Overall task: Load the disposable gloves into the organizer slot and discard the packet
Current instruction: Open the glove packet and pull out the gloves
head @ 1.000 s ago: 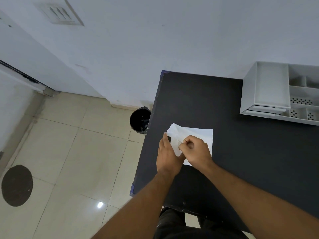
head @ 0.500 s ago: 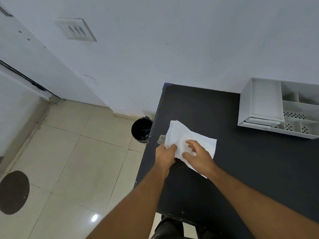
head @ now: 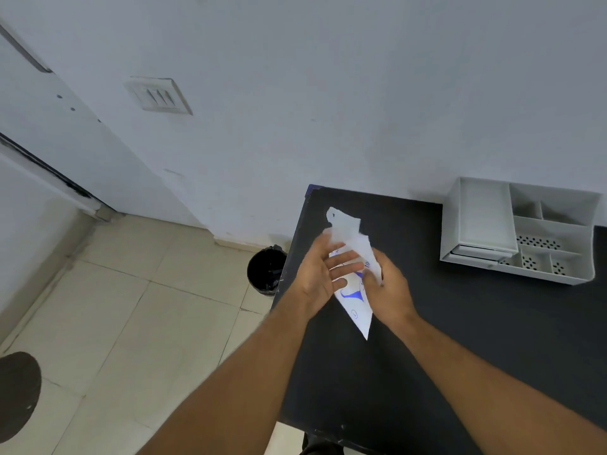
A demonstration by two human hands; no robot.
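Note:
A white glove packet [head: 356,305] with blue print is lifted off the black table [head: 460,339], tilted with one corner pointing down. Thin white gloves [head: 343,224] stick out of its upper end. My left hand [head: 320,274] lies against the packet's left face with fingers spread across it. My right hand [head: 389,290] pinches the packet's right edge. The white organizer [head: 519,229] stands at the table's back right; its wide left slot looks empty and several small compartments lie to the right.
A black waste bin [head: 266,270] stands on the tiled floor just left of the table's edge. A white wall runs behind the table. A dark round floor cover [head: 16,394] lies at far left.
The packet has been raised off the table and turned up on end, showing its blue print. Both hands moved up and away from me with it.

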